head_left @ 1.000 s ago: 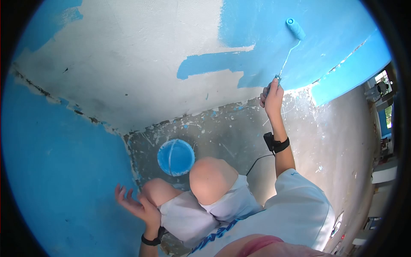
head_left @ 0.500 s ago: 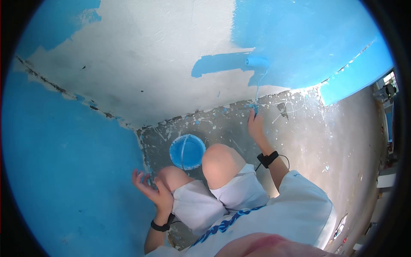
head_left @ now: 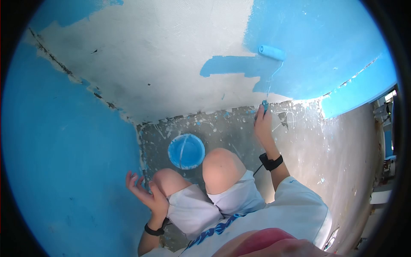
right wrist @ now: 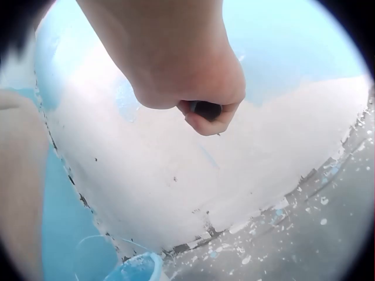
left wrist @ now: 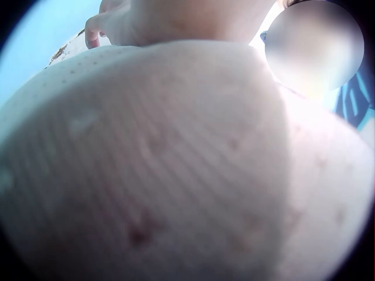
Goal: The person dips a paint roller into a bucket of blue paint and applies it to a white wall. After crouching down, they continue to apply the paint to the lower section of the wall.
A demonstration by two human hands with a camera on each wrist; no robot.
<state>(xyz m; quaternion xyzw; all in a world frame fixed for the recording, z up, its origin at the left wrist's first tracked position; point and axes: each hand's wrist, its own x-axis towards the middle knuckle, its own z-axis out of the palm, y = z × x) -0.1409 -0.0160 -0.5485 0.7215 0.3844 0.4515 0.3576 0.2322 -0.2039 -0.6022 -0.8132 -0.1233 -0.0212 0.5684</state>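
In the head view my right hand (head_left: 263,124) grips the handle of a paint roller (head_left: 272,52), its blue sleeve lying over the painted part of the wall (head_left: 180,30). The right wrist view shows the fingers curled round the dark handle end (right wrist: 206,110). My left hand (head_left: 150,197) holds nothing, its fingers loosely bent beside the left knee, near the blue side wall. In the left wrist view, part of that hand (left wrist: 117,23) shows at the top behind a pale, blurred surface. A bucket of blue paint (head_left: 186,151) stands on the floor before the knees.
The blue side wall (head_left: 64,162) meets the partly white wall in a corner at the left. Paint specks and drips cover the grey floor (head_left: 312,145). Bent knees (head_left: 224,171) rise close to the bucket. Assorted items stand at the far right edge.
The roller came down and left across the wall, then shifted slightly up and right, the right hand moving with it. The left hand stays beside the knee. The head view shifted slightly.
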